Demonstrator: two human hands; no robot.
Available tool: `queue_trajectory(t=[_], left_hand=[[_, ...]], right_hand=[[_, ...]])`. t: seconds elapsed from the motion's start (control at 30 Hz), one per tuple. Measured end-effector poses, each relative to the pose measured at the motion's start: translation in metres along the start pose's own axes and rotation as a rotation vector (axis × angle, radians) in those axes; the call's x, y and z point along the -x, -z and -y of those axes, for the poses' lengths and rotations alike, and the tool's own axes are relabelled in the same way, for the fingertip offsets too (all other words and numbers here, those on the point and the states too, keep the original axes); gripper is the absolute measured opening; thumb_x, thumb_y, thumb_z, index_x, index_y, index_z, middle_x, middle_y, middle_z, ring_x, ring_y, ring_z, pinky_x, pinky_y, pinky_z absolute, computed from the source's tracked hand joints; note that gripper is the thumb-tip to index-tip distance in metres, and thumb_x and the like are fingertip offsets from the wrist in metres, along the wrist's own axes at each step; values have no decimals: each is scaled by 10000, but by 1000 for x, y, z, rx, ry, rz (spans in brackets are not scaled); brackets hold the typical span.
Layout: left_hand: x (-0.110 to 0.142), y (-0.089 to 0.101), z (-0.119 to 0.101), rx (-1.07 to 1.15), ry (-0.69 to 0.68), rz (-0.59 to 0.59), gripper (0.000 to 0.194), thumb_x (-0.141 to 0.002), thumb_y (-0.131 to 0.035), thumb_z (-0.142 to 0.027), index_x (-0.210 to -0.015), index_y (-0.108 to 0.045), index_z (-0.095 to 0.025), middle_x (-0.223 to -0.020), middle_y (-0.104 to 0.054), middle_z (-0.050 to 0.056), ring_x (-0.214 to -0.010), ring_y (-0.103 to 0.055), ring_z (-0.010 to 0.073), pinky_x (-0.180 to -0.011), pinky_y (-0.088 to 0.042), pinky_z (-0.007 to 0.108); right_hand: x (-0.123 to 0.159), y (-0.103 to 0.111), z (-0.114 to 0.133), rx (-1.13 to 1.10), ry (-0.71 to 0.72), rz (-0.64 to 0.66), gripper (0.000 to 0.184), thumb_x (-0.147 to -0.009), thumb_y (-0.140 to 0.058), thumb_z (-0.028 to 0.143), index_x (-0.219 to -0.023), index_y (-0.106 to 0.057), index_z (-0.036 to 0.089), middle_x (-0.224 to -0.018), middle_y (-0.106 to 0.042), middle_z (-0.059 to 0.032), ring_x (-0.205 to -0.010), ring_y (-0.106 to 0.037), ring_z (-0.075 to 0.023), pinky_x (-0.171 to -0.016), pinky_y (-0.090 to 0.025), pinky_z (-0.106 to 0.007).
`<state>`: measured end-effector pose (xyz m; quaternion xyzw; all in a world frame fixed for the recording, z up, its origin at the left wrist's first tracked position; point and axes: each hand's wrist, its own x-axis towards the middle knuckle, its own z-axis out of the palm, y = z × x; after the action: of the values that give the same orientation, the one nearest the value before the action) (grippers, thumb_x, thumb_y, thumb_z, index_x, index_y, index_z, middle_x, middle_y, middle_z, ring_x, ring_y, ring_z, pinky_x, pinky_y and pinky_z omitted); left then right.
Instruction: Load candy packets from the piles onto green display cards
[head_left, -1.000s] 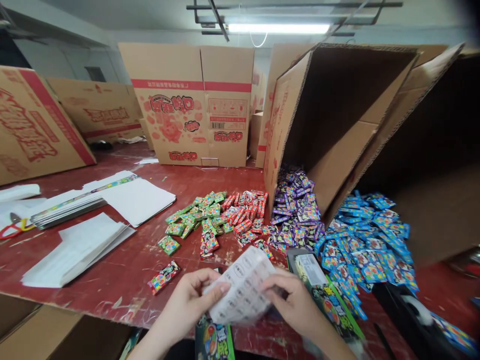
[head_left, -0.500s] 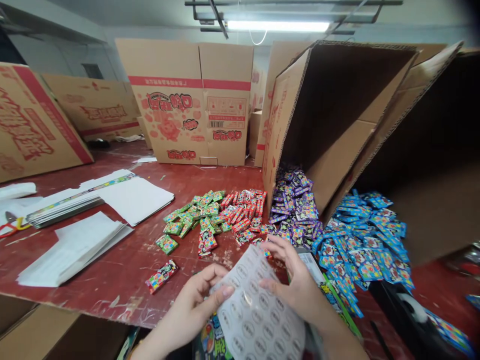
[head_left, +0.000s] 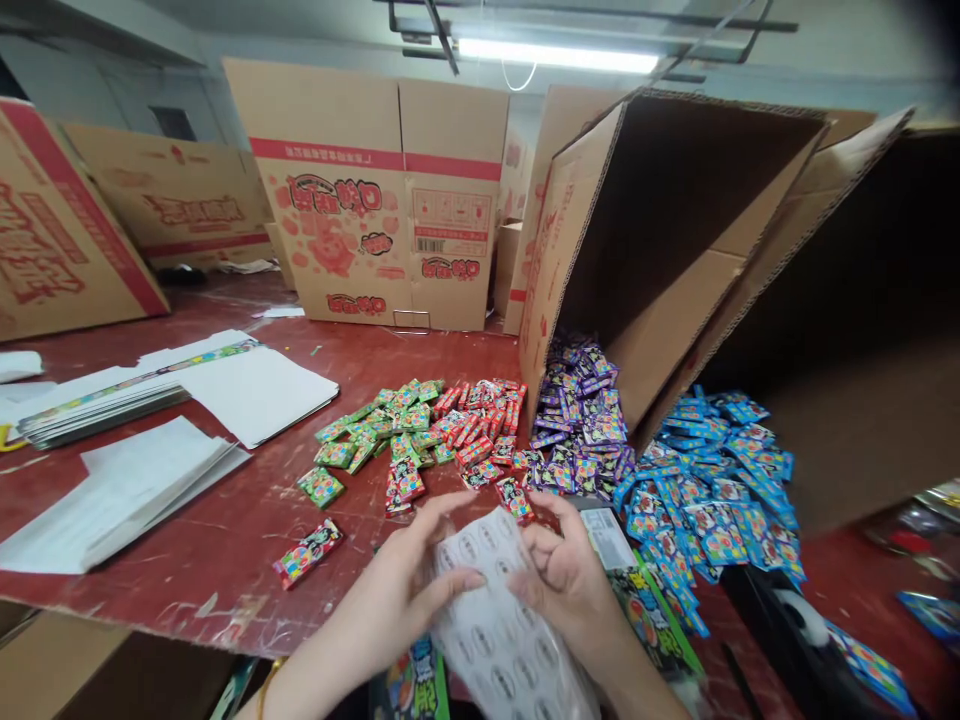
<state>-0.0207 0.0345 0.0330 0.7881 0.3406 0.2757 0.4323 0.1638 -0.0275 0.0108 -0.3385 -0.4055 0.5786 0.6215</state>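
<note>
A sheet of round stickers [head_left: 495,620], white with rows of printed ovals, is held between both hands above the table's front edge. My left hand [head_left: 424,570] grips its left side, thumb on top. My right hand [head_left: 566,570] pinches the right side, fingers curled, and the sheet bends there. Beneath the sheet lies a printed green and black box [head_left: 411,680], partly hidden. Another such box [head_left: 652,610] rests right of my right hand. Just beyond my fingers are a single red packet [head_left: 514,497] and piles of small red packets [head_left: 480,420] and green packets [head_left: 401,415].
Purple packets [head_left: 581,420] and blue packets [head_left: 720,490] spill from tipped cartons [head_left: 574,220] at right. White paper sheets [head_left: 142,490] lie left on the red table [head_left: 187,590]. A printed carton [head_left: 360,200] stands behind. A black tape dispenser [head_left: 787,630] sits front right.
The sticker sheet has been bent more narrowly, its right side curving in. My right hand's fingers have curled in around its edge. The view has shifted slightly.
</note>
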Motion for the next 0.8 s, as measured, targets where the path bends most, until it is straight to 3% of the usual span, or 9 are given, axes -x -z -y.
queue_trajectory(t=[0.07,0.13,0.23,0.3,0.4,0.47,0.6,0.73,0.8], left_hand=[[-6,7,-3,150,56,127,538,-801,-650,-258,-1266,-382,-290,-1130,-571,45,-983,-560,227,-863,-466,369],[-11,14,-7,208,78,245,537,-779,-674,-260,-1245,-406,-267,-1010,-598,27,-888,-578,209,-777,-489,333],[-13,22,-15,145,54,349,541,-808,-638,-284,-1284,-381,-272,-892,-603,7,-812,-579,194,-727,-490,316],[-11,22,-21,22,-13,287,601,-818,-623,-327,-1340,-325,-311,-1059,-584,43,-967,-547,229,-854,-456,377],[-7,15,-26,-221,-112,193,807,-704,-724,-421,-1372,-275,-370,-1291,-461,73,-1167,-419,311,-998,-328,505],[-6,8,-25,-345,-122,211,866,-653,-763,-424,-1370,-279,-387,-1260,-490,85,-1145,-441,341,-977,-329,564],[-6,0,-13,-429,-141,168,850,-665,-774,-351,-1367,-296,-369,-1258,-516,98,-1158,-450,343,-960,-353,566],[-7,3,-1,-369,-190,82,533,-777,-679,-273,-1265,-472,-332,-1214,-594,55,-1114,-524,277,-1017,-306,530],[-7,4,2,-245,-179,54,297,-833,-606,-284,-1130,-593,-287,-1084,-669,43,-992,-603,229,-950,-408,414]], right_hand=[[4,3,8,8,-38,135,505,-746,-724,246,-1118,-385,288,-901,-596,-7,-779,-580,-144,-681,-444,-270],[5,8,14,82,-86,220,292,-751,-718,243,-955,-510,239,-844,-591,3,-750,-564,-124,-655,-428,-236],[3,15,18,250,-183,215,170,-732,-729,262,-831,-618,180,-666,-562,26,-613,-523,-85,-567,-390,-188],[1,17,17,317,-237,175,262,-723,-730,294,-940,-642,177,-639,-572,26,-566,-511,-82,-536,-385,-186],[-1,15,15,400,-223,122,368,-733,-708,322,-1061,-618,181,-632,-592,22,-533,-495,-87,-500,-373,-191],[0,13,15,444,-188,91,368,-745,-690,331,-1070,-613,177,-625,-602,17,-531,-504,-101,-490,-375,-202],[1,19,21,478,-145,5,317,-764,-662,364,-1011,-622,170,-676,-652,-23,-664,-602,-180,-578,-451,-264],[3,28,28,543,-98,-89,246,-778,-639,375,-926,-630,178,-768,-696,-52,-739,-635,-203,-640,-478,-278],[4,30,30,564,-92,-98,235,-776,-641,374,-903,-631,177,-811,-706,-62,-740,-639,-200,-641,-480,-272]])
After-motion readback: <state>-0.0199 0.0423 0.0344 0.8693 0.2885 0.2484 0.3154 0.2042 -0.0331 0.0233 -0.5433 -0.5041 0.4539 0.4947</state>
